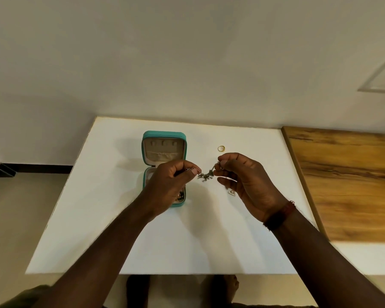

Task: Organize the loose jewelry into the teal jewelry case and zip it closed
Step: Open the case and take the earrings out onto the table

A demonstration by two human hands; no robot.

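The teal jewelry case (164, 150) lies open on the white table (111, 218), lid upright at the back, beige lining showing. Some jewelry sits in its lower tray, mostly hidden behind my left hand (171, 187). Both hands hold a thin chain with a cluster of small charms (206, 175) stretched between them above the table; my left hand pinches one end, my right hand (245, 181) pinches the other. A gold ring (221, 148) lies loose on the table behind my right hand. A small triangular pendant (231, 192) lies beside my right palm.
A wooden board or tabletop (347, 183) adjoins the white table on the right. A plain wall rises behind. My feet show under the table's near edge, on a beige floor.
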